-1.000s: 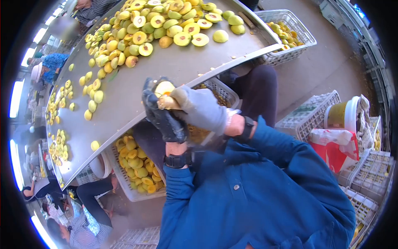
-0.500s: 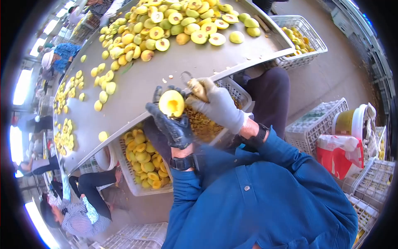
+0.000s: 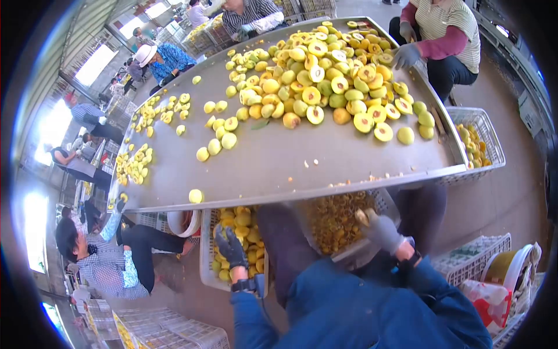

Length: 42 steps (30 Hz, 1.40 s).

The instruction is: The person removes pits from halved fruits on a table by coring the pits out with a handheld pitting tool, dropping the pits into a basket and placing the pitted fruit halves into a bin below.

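My left hand (image 3: 231, 249), in a dark glove, is over a white crate (image 3: 204, 262) of pitted yellow peach halves (image 3: 256, 235). Its fingers are apart and no fruit shows in them. In a grey glove, my right hand (image 3: 383, 231) is closed around the pale handle of a pitting tool (image 3: 364, 217); the curved metal end seen earlier cannot be made out now. Below that hand, between my knees, a second crate (image 3: 388, 205) holds brown pits and scraps (image 3: 334, 224). A large heap of halved peaches (image 3: 314, 87) covers the back of the metal table (image 3: 279, 168).
The table's raised front edge (image 3: 325, 191) runs above my knees. Another crate of peach halves (image 3: 497, 139) stands beyond the right corner. At my right are a crate (image 3: 471, 256) and a white bucket (image 3: 514, 267). Co-workers sit around the table, one person (image 3: 110, 262) at left.
My left hand has dropped from the table edge to the crate and no longer holds the peach half. The right hand, with the tool, has moved lower and rightward. The view has tilted up.
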Motion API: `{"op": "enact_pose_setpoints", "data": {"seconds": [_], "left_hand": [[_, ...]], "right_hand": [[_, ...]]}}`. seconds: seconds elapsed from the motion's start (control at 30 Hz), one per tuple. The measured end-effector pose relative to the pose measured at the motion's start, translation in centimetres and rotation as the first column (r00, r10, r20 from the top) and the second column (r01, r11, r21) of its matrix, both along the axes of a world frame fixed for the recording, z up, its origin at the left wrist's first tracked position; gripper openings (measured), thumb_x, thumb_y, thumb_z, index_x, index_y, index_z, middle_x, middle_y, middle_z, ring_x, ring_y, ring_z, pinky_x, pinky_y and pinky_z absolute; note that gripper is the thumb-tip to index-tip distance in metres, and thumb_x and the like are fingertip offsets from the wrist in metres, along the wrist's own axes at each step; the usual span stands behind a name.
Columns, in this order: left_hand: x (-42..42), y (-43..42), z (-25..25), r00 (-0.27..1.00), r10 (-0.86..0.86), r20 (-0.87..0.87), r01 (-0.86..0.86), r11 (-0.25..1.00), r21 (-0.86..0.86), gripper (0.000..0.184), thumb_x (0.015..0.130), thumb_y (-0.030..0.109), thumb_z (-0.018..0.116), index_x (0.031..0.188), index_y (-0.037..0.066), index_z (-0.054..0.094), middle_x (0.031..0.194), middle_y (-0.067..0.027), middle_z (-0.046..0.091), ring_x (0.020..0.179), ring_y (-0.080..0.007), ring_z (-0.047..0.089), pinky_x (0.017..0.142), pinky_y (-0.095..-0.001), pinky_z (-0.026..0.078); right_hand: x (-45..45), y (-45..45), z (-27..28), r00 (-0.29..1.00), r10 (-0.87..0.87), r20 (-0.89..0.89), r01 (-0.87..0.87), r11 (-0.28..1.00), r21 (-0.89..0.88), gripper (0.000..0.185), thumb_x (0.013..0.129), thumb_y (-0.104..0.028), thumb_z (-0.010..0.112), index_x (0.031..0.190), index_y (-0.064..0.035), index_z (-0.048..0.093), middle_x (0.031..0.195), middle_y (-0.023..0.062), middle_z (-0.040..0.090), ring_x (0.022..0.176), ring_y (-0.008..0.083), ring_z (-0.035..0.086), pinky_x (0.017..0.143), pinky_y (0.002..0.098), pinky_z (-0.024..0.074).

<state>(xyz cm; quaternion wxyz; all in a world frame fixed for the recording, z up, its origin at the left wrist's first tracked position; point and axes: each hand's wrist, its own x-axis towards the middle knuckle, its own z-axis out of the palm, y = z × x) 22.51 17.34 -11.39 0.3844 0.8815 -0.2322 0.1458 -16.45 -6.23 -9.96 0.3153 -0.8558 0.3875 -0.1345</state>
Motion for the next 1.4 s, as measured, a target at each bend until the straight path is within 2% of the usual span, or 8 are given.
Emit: {"op": "enact_pose_setpoints", "data": {"seconds": [0.27, 0.53, 0.6, 0.73, 0.8, 0.83, 1.07, 1.4], "left_hand": [[4.4, -20.1, 6.2, 0.798, -0.556, 0.232, 0.536, 0.831, 0.147, 0.048, 0.091, 0.025, 0.060, 0.132, 0.001, 0.048, 0.136, -0.0228, 0.048, 0.128, -0.0379, 0.043, 0.107, -0.0451, 0.036], [15.1, -42.4, 4.4, 0.804, -0.542, 0.246, 0.490, 0.837, 0.245, 0.062, 0.090, 0.048, 0.058, 0.131, 0.002, 0.051, 0.136, -0.0271, 0.047, 0.129, -0.0429, 0.040, 0.107, -0.0490, 0.034], [18.2, -46.1, 3.2, 0.824, -0.538, 0.177, 0.467, 0.822, 0.326, 0.068, 0.090, 0.056, 0.052, 0.137, 0.006, 0.048, 0.142, -0.0255, 0.042, 0.132, -0.0421, 0.038, 0.109, -0.0522, 0.030], [19.2, -50.8, 6.4, 0.852, -0.520, 0.065, 0.430, 0.765, 0.480, 0.066, 0.089, 0.060, 0.050, 0.139, 0.017, 0.048, 0.146, -0.0137, 0.042, 0.135, -0.0379, 0.037, 0.111, -0.0489, 0.029], [19.4, -52.0, 8.2, 0.846, -0.487, -0.216, 0.514, 0.637, 0.575, 0.061, 0.092, 0.060, 0.045, 0.140, 0.022, 0.048, 0.145, -0.0089, 0.045, 0.133, -0.0370, 0.039, 0.110, -0.0477, 0.030], [21.6, -52.8, 5.9, 0.825, -0.554, -0.113, 0.490, 0.602, 0.630, 0.055, 0.095, 0.056, 0.038, 0.138, 0.024, 0.050, 0.139, -0.0096, 0.051, 0.129, -0.0349, 0.044, 0.109, -0.0483, 0.031], [20.3, -50.2, 5.6, 0.793, -0.552, -0.259, 0.600, 0.633, 0.489, 0.088, 0.085, 0.075, 0.037, 0.137, 0.005, 0.047, 0.143, -0.0197, 0.044, 0.134, -0.0354, 0.039, 0.112, -0.0462, 0.027], [4.8, -37.3, 6.9, 0.524, -0.832, -0.182, 0.814, 0.427, 0.394, 0.041, 0.086, 0.041, 0.062, 0.118, 0.017, 0.067, 0.142, -0.0130, 0.045, 0.125, -0.0363, 0.044, 0.106, -0.0439, 0.033]], "right_hand": [[0.6, 0.1, -1.4, 0.993, 0.048, 0.107, -0.066, 0.984, 0.164, 0.038, 0.081, -0.028, 0.073, 0.108, -0.0086, 0.055, 0.068, 0.0214, 0.062, 0.065, 0.0427, 0.063, 0.054, 0.0488, 0.0497], [0.5, -1.1, -4.5, 0.981, -0.067, 0.181, 0.012, 0.958, 0.287, 0.050, 0.081, -0.029, 0.073, 0.120, -0.0040, 0.056, 0.075, 0.0231, 0.064, 0.068, 0.0407, 0.065, 0.057, 0.0441, 0.0511], [2.8, -2.6, -0.7, 0.995, 0.077, 0.063, -0.071, 0.994, -0.085, 0.028, 0.089, -0.005, 0.059, 0.116, -0.0012, 0.055, 0.095, 0.0155, 0.063, 0.088, 0.0290, 0.060, 0.076, 0.0354, 0.0479], [2.8, -3.2, -4.0, 0.969, -0.042, 0.242, -0.041, 0.943, 0.330, 0.037, 0.088, -0.010, 0.066, 0.121, 0.0020, 0.054, 0.103, 0.0210, 0.063, 0.089, 0.0255, 0.059, 0.080, 0.0335, 0.0471], [0.5, -1.2, -6.1, 0.950, -0.150, 0.273, -0.020, 0.845, 0.534, 0.043, 0.087, -0.012, 0.070, 0.123, 0.0036, 0.053, 0.108, 0.0237, 0.063, 0.089, 0.0238, 0.058, 0.082, 0.0326, 0.0468], [-2.1, -0.9, -9.6, 0.990, 0.041, -0.136, 0.075, 0.662, 0.745, 0.043, 0.085, -0.011, 0.071, 0.120, 0.0076, 0.054, 0.112, 0.0243, 0.061, 0.094, 0.0284, 0.056, 0.085, 0.0341, 0.0460], [0.5, -0.8, -8.5, 0.960, 0.003, 0.279, -0.109, 0.924, 0.366, 0.032, 0.086, -0.015, 0.070, 0.109, 0.0053, 0.059, 0.103, 0.0276, 0.062, 0.094, 0.0352, 0.059, 0.078, 0.0424, 0.0471], [1.5, 0.0, -7.1, 0.988, -0.009, 0.157, -0.069, 0.870, 0.488, 0.049, 0.085, -0.028, 0.068, 0.122, -0.0002, 0.054, 0.082, 0.0233, 0.065, 0.076, 0.0394, 0.065, 0.063, 0.0432, 0.0518]]}}
